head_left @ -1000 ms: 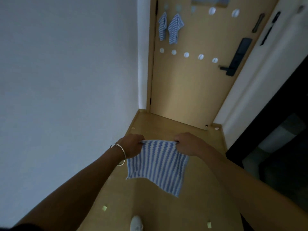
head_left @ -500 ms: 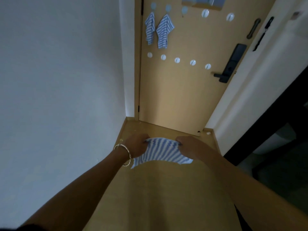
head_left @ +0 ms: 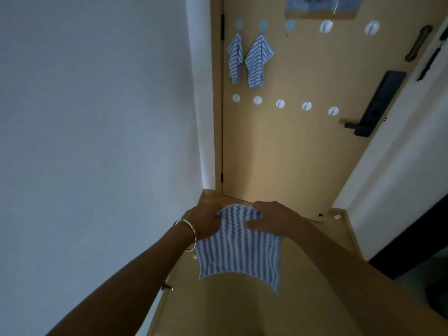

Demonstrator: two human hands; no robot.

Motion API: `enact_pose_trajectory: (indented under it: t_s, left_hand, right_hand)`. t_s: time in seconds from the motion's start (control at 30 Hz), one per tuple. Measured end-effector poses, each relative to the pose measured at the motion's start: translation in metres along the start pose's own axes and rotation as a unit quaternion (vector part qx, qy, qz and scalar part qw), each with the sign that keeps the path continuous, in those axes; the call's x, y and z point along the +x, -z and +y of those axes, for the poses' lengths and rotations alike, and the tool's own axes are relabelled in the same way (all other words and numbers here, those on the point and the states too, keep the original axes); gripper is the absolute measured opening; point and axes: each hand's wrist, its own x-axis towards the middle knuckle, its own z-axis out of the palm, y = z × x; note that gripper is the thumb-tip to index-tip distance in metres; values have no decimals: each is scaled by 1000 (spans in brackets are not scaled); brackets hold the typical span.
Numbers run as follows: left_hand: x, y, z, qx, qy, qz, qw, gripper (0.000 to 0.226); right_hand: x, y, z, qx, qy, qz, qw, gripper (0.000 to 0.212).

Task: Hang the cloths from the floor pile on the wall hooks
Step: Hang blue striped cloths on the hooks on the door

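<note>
The cloth (head_left: 238, 241), striped blue and white, is held low in front of the door (head_left: 278, 154), clear of the floor. Its top edge is gathered between both hands. The left hand (head_left: 206, 223) pinches the left corner. The right hand (head_left: 274, 220) is clamped on the right corner, with the thumb laid over the fabric. The rest of the cloth hangs loose.

Two cloths (head_left: 258, 61) already hang from the first hooks of the upper row, and the next hook (head_left: 290, 25) along looks free. To my eye the main risk is the catch. If only a bunched fold is draped over such a small hook, it may slide off once the hands let go. The hooks look like stick-on ones, so a hard downward tug could pull one off the door. A wide swing on the way up might also brush the hanging pair and knock one down.

I cannot tell whether this cloth has a loop, because the hands cover the top edge and the fingertips are tucked behind the fabric. The floor pile is out of sight. The room is dim, so the prongs on the pale upper hooks are hard to make out. The top of the door is cut off.
</note>
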Motion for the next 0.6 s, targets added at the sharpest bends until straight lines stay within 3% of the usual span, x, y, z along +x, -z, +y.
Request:
enact_pose_trajectory:
  t_s: [0.17,0.37,0.6]
  left_hand:
    - [73,30,19,59,-10,25,998,12]
    - [154,72,61,135,-40,80,987,25]
    - [227,94,110,140,-73,71,985,23]
  right_hand:
    - [58,59,27,-62,42,2,997,38]
    - [104,137,77,-14,47,44,998,42]
    - [133,186,130,24,57,95,994,37]
